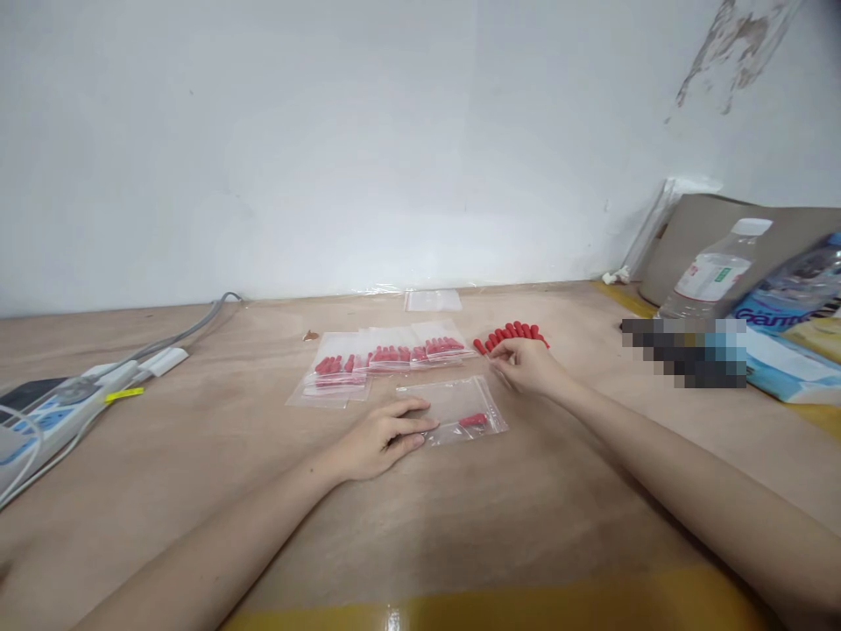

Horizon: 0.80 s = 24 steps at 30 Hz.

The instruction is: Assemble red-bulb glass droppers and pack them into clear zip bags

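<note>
My left hand (387, 434) lies flat on the wooden table, fingers stretched out onto the left edge of a small clear zip bag (453, 405) that holds a few red pieces. My right hand (526, 364) rests just right of that bag, fingers curled at a row of loose red pieces (516, 332); whether it grips one is hidden. Behind the open bag lie several filled zip bags (387, 358) of red pieces, overlapping in a row. An empty clear bag (432, 301) lies near the wall.
A white power strip with grey cable (72, 399) sits at the left. At the right stand a water bottle (713, 272), a cardboard piece (706, 232) and blue-printed packaging (788, 337). A white wall bounds the back; yellow tape marks the table's front edge.
</note>
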Available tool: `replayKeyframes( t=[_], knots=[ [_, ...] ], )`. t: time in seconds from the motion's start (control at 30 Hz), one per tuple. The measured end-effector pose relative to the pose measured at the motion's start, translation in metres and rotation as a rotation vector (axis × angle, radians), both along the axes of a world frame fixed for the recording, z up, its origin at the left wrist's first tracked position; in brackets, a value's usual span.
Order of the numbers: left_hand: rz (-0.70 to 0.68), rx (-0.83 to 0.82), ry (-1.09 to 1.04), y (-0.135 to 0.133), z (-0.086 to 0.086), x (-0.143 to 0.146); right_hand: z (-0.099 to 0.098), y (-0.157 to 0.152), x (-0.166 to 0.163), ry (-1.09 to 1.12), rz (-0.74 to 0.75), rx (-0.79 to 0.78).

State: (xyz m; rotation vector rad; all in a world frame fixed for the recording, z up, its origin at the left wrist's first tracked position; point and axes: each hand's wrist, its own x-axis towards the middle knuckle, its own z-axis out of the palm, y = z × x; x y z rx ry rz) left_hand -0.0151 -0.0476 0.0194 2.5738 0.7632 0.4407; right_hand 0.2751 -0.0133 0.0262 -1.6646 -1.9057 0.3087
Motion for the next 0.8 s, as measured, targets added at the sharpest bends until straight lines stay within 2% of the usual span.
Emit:
replayKeyframes(
  t=[0.07,0.17,0.3,0.43,0.5,0.6,0.7,0.8],
  knots=[
    [-0.012,0.015,0.026,0.0,0.0,0.0,0.0,0.009,-0.01,-0.146,-0.033,0.023],
    [-0.018,0.035,0.045,-0.001,0.001,0.0,0.0,0.019,-0.025,-0.27,-0.103,-0.087],
    [-0.011,0.045,0.039,-0.002,0.001,0.0,0.005,0.021,-0.034,-0.291,-0.153,-0.177],
    [-0.002,0.046,0.036,-0.003,0.001,0.0,0.015,0.007,-0.02,-0.264,-0.174,-0.135],
    [-0.004,0.044,0.039,-0.002,0.001,0.0,0.014,-0.003,-0.008,-0.106,-0.092,-0.138],
    [-0.003,0.047,0.039,-0.002,-0.001,0.0,0.003,-0.015,0.006,0.355,0.05,-0.191],
    [-0.008,0.051,0.033,-0.001,-0.002,0.0,-0.011,-0.02,0.003,0.751,0.013,-0.153],
    [-0.014,0.052,0.03,0.0,-0.004,0.0,-0.022,-0.022,-0.012,0.975,-0.076,-0.13]
  ],
)
